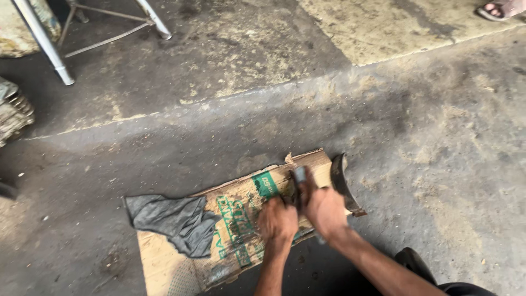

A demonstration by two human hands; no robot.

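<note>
My left hand (278,221) and my right hand (322,208) are close together over a flattened piece of brown cardboard (230,241) with green print, lying on the floor. My right hand is shut on a small dark metal part or tool (299,176) that sticks up from the fist. The fingers of my left hand are closed on something dark between the two hands; what it is I cannot make out. A curved, dark metal piece (341,181) lies on the cardboard's right edge, just beside my right hand.
A crumpled grey rag (175,219) lies on the cardboard's left end. The concrete floor (427,137) is dusty and stained. White metal stand legs (46,46) rise at top left, a grimy object (13,112) sits at the left edge, and another person's sandalled foot (501,10) shows top right.
</note>
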